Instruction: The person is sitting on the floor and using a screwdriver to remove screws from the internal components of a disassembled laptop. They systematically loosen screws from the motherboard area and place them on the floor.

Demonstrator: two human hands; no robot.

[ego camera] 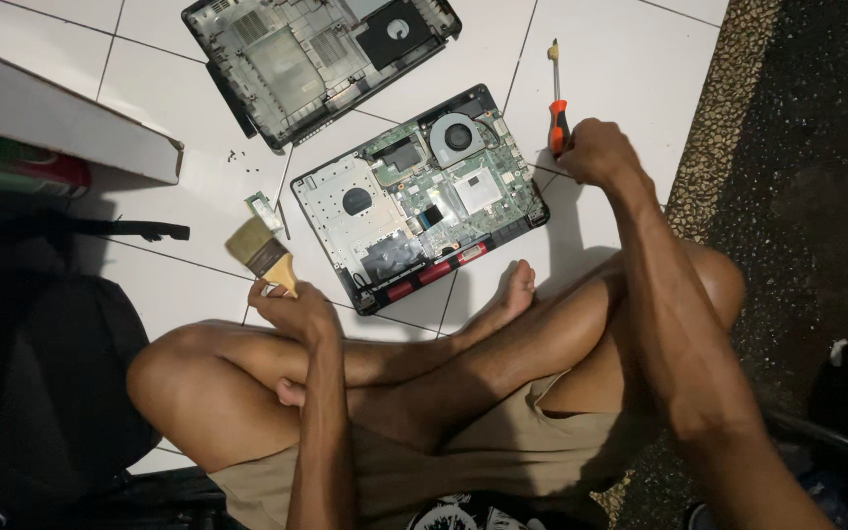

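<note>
The left hand (291, 309) grips a paintbrush (262, 252). The right hand (593, 152) closes on a screwdriver (557, 108). Between them, the open laptop (422, 194) holds a fan (456, 137) and a green board (444, 186).

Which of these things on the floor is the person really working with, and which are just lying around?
In use:
- left hand holding paintbrush
- right hand on screwdriver
- opened laptop base, circuit board and fan exposed

Lying about:
- removed bottom cover
- loose screws
- small green card
- white box
- dark bag
</note>
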